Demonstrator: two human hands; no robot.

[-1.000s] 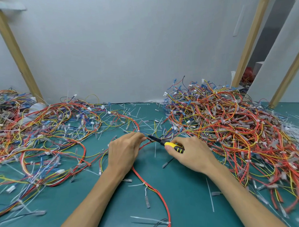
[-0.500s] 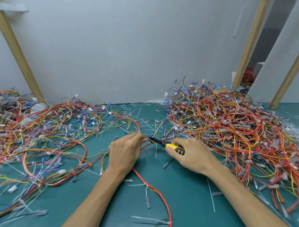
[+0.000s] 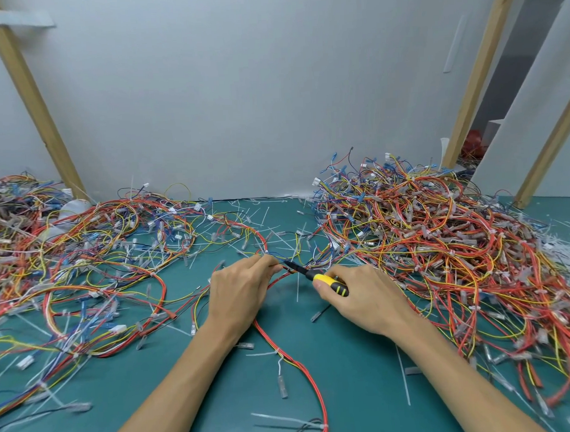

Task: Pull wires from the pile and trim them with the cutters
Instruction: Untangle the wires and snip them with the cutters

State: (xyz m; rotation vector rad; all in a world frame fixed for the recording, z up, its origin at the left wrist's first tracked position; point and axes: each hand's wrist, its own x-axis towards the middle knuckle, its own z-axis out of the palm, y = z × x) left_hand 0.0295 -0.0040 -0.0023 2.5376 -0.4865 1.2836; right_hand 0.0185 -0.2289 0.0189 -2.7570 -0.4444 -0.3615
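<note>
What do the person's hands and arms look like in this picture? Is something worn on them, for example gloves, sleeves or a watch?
Both are bare. The left hand and right hand wear no gloves, and no ring shows. The left forearm and right forearm are uncovered down to the frame's edge: no sleeve, watch or wristband in view.

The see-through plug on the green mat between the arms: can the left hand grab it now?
Probably not yet. The left hand is busy pinching wires at the cutters. The plug lies uncovered on the mat beside that forearm, so once the hand lets go, the way looks free.
</note>
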